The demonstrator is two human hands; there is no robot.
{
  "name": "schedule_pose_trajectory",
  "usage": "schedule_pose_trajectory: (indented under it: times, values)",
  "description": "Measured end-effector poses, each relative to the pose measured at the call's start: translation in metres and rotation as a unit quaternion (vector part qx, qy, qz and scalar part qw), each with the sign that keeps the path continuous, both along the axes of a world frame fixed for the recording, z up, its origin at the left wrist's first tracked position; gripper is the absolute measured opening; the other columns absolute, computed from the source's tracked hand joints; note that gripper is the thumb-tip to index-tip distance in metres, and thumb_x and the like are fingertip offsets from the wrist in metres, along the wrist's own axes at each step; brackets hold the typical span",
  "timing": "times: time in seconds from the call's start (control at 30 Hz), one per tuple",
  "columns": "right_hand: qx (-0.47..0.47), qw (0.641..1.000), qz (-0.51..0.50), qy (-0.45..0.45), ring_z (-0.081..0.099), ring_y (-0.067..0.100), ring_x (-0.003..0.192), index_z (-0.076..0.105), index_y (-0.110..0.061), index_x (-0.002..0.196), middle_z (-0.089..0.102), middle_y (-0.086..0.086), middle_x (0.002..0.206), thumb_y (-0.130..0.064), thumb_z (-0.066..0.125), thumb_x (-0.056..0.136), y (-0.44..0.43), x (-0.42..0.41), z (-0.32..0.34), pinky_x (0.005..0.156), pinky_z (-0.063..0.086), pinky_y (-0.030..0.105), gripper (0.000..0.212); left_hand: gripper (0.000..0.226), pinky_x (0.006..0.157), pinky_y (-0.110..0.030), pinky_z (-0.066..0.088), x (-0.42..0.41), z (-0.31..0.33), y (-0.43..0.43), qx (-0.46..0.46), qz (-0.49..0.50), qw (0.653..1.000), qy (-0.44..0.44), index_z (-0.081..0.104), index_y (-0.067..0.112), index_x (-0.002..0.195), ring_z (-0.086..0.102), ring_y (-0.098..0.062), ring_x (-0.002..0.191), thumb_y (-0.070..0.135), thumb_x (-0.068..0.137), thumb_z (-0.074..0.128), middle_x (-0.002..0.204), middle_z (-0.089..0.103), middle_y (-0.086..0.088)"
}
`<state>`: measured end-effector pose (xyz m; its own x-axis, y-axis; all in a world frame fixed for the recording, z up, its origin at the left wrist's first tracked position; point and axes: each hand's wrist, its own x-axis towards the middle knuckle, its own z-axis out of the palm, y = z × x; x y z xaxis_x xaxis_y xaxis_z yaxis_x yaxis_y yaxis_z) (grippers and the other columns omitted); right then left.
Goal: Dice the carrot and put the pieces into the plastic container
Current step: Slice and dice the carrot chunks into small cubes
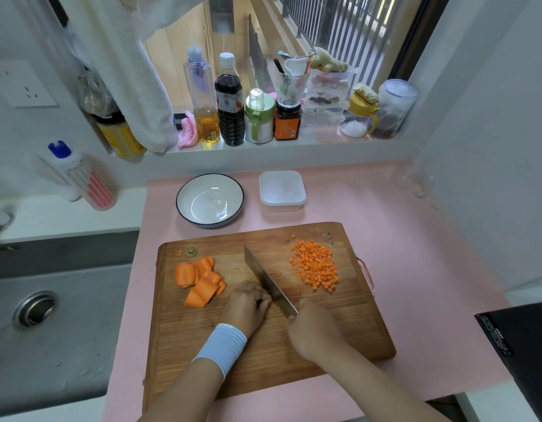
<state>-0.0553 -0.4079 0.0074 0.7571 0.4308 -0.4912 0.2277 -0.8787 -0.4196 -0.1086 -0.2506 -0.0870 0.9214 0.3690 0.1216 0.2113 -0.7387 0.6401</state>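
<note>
Right hand [312, 327] wraps its grip round the knife [268, 280], left hand [248, 306] curls its grip over a mostly hidden carrot piece [273, 301] at the blade.

carrot dice [315, 266] orange | board [349, 324] brown wood-grain | mat [400, 239] pink | bowl [187, 190] white, black rim

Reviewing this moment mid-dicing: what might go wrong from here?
1. The left hand has curled fingers right against the knife, over a mostly hidden carrot piece; a slip by the right hand could nick them.
2. The dice pile lies near the right edge of the board; sweeping may scatter pieces onto the counter.
3. The container stands beyond the board, so carried dice may spill.
</note>
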Motion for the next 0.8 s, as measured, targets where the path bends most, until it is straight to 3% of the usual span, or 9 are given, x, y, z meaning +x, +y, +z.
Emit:
schedule_pose_trajectory:
  times: [0.1, 0.27, 0.43, 0.57, 0.67, 0.8]
  values:
    - [-0.007, 1.0, -0.004, 0.002, 0.061, 0.024, 0.107, 0.057, -0.017, 0.117, 0.064, 0.003, 0.116, -0.028, 0.049, 0.1, 0.007, 0.0, -0.002, 0.08, 0.044, 0.031, 0.022, 0.011, 0.08, -0.01, 0.041, 0.0, 0.002, -0.001, -0.038, 0.022, 0.999, -0.001, 0.078, 0.019, 0.075, 0.061, -0.006, 0.08, 0.008, 0.074, 0.081, 0.081, 0.071, 0.007]
    - [-0.003, 1.0, -0.006, 0.016, 0.062, 0.021, 0.098, 0.058, -0.019, 0.112, 0.064, 0.001, 0.109, -0.028, 0.05, 0.099, 0.006, 0.003, -0.002, 0.081, 0.05, 0.033, 0.017, 0.019, 0.072, -0.003, 0.039, -0.002, 0.011, 0.004, -0.134, 0.131, 0.982, -0.034, 0.072, 0.02, 0.07, 0.06, -0.001, 0.077, 0.003, 0.078, 0.073, 0.081, 0.066, 0.012]
    - [-0.003, 1.0, -0.004, 0.004, 0.061, 0.021, 0.096, 0.058, -0.018, 0.109, 0.064, 0.001, 0.106, -0.029, 0.051, 0.099, 0.006, 0.002, -0.001, 0.08, 0.05, 0.033, 0.016, 0.018, 0.076, -0.019, 0.046, -0.009, 0.006, 0.004, -0.052, 0.056, 0.997, -0.03, 0.071, 0.022, 0.072, 0.059, -0.006, 0.079, 0.006, 0.072, 0.078, 0.081, 0.064, 0.012]
    - [0.002, 1.0, -0.002, -0.002, 0.057, 0.019, 0.09, 0.057, -0.018, 0.108, 0.063, 0.001, 0.105, -0.028, 0.051, 0.099, 0.006, 0.0, 0.0, 0.074, 0.044, 0.03, 0.015, 0.019, 0.076, -0.015, 0.04, -0.006, 0.006, 0.004, -0.003, 0.014, 1.0, -0.015, 0.068, 0.023, 0.068, 0.052, -0.006, 0.079, 0.007, 0.072, 0.078, 0.075, 0.063, 0.011]
    - [0.009, 1.0, -0.004, -0.004, 0.06, 0.019, 0.094, 0.057, -0.019, 0.108, 0.063, -0.001, 0.104, -0.028, 0.052, 0.099, 0.005, -0.001, 0.001, 0.076, 0.048, 0.031, 0.014, 0.017, 0.076, -0.019, 0.043, -0.007, 0.007, 0.004, 0.009, 0.009, 1.0, -0.005, 0.067, 0.022, 0.068, 0.053, -0.006, 0.08, 0.009, 0.072, 0.076, 0.074, 0.063, 0.01]
    - [0.022, 1.0, 0.002, -0.019, 0.062, 0.018, 0.094, 0.058, -0.019, 0.109, 0.063, -0.002, 0.102, -0.03, 0.053, 0.099, 0.002, -0.004, 0.004, 0.084, 0.054, 0.034, 0.015, 0.017, 0.077, -0.008, 0.033, -0.006, 0.01, 0.002, 0.008, 0.011, 1.0, 0.007, 0.067, 0.021, 0.067, 0.056, -0.009, 0.082, 0.007, 0.073, 0.075, 0.075, 0.064, 0.008]
